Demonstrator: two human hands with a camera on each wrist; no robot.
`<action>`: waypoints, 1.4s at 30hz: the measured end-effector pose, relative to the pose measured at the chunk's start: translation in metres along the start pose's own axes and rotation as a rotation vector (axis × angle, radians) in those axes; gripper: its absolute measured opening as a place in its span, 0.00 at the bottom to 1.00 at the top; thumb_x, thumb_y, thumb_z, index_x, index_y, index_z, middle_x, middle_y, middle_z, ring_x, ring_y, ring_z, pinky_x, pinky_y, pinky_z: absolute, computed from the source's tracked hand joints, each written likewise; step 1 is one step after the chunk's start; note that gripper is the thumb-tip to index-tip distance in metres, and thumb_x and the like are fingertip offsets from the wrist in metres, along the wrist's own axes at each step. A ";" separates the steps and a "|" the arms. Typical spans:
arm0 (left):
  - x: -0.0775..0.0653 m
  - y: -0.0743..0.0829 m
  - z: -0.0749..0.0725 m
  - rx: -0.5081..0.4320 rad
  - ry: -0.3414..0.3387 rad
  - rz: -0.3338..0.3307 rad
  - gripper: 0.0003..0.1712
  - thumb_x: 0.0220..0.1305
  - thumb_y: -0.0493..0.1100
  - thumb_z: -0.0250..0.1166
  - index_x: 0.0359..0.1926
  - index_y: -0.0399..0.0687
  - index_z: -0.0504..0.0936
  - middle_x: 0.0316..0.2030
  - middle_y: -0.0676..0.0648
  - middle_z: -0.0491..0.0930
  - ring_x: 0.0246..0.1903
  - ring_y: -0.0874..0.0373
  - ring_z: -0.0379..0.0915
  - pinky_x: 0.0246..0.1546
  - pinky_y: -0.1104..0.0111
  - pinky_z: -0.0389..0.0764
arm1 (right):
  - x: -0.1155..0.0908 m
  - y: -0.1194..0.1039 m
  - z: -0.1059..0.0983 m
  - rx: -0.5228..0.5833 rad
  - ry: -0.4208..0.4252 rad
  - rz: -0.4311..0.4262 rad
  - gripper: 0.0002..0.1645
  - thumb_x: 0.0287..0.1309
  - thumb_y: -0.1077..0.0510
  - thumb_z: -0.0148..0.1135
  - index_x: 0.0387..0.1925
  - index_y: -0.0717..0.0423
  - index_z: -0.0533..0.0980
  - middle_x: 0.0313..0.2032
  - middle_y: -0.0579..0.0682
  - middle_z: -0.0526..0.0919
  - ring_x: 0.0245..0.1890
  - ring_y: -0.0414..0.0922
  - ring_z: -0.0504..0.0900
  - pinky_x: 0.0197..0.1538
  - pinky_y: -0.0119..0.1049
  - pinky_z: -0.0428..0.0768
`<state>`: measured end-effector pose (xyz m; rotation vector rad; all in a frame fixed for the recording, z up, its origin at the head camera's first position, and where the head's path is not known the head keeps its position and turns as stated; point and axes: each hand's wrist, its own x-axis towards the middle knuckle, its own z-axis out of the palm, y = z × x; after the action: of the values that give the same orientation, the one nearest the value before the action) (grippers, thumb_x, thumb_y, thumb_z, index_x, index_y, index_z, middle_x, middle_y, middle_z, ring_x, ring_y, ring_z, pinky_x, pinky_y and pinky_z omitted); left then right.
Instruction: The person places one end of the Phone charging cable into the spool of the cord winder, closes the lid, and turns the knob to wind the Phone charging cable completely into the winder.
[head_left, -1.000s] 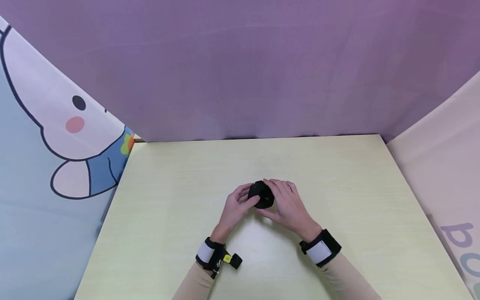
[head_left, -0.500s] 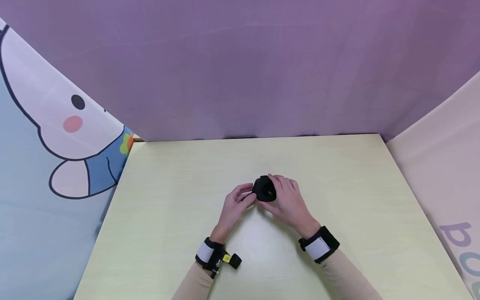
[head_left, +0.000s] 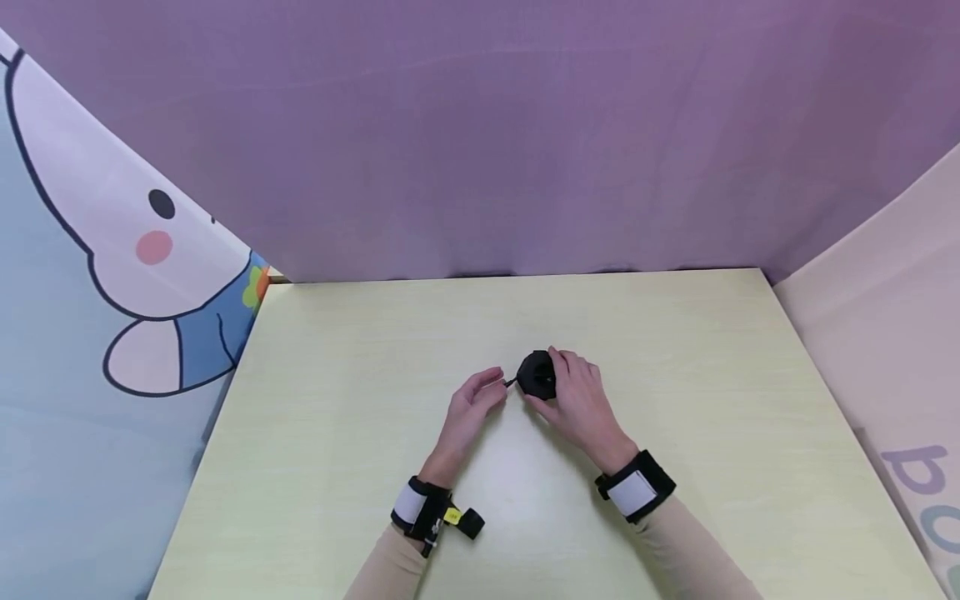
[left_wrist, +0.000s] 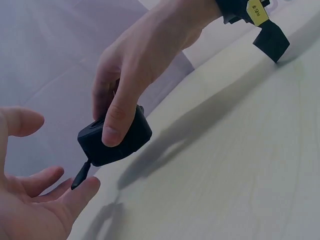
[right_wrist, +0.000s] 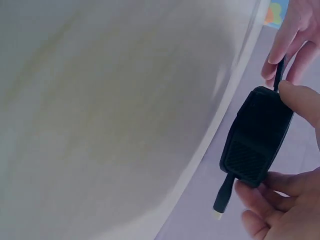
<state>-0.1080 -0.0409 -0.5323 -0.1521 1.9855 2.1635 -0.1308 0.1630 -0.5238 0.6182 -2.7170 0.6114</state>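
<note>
A black retractable charging cable reel (head_left: 536, 376) is held above the table, gripped at its edge by the thumb and fingers of my right hand (head_left: 581, 410). One short plug end (left_wrist: 81, 175) sticks out of the reel towards my left hand (head_left: 467, 411). In the left wrist view that plug lies against the left fingers, while another digit stands clear of it. The left fingers are mostly straight and do not close round the plug. On the opposite side, a second plug (right_wrist: 224, 196) with a pale tip pokes out of the ribbed case, beside the right fingers.
A pale wooden table (head_left: 360, 358) lies under both hands. Behind it hangs a purple cloth (head_left: 480, 150). A printed cartoon cloth (head_left: 150, 333) borders the left side, and a pale cloth (head_left: 885, 333) the right. Both wrists wear black straps, the left with a camera mount (head_left: 469, 522).
My right hand has drawn the reel up and slightly right, away from the left hand. The left thumb and fingers have come off the reel's case, and the plug between them now shows.
</note>
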 end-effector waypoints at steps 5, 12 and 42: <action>-0.001 -0.003 0.000 -0.009 0.015 -0.021 0.29 0.74 0.43 0.63 0.70 0.36 0.71 0.70 0.37 0.72 0.69 0.46 0.70 0.67 0.63 0.73 | -0.001 0.003 0.004 -0.014 0.001 0.022 0.52 0.54 0.44 0.80 0.66 0.76 0.68 0.54 0.70 0.77 0.54 0.65 0.78 0.57 0.58 0.75; 0.000 -0.003 0.000 -0.034 0.039 -0.028 0.29 0.74 0.43 0.63 0.69 0.34 0.72 0.69 0.36 0.72 0.68 0.45 0.70 0.70 0.59 0.70 | -0.001 0.004 0.005 -0.023 0.005 0.042 0.52 0.53 0.45 0.80 0.64 0.78 0.69 0.53 0.73 0.78 0.52 0.67 0.79 0.54 0.60 0.78; -0.002 -0.004 0.002 -0.054 0.047 -0.058 0.27 0.73 0.42 0.64 0.67 0.33 0.74 0.65 0.34 0.76 0.63 0.45 0.75 0.65 0.59 0.76 | -0.002 0.005 0.006 0.012 -0.093 0.124 0.48 0.59 0.50 0.77 0.62 0.84 0.67 0.53 0.76 0.74 0.52 0.68 0.75 0.59 0.56 0.77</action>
<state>-0.1048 -0.0387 -0.5356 -0.2677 1.9237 2.1977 -0.1319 0.1652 -0.5311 0.4952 -2.8581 0.6443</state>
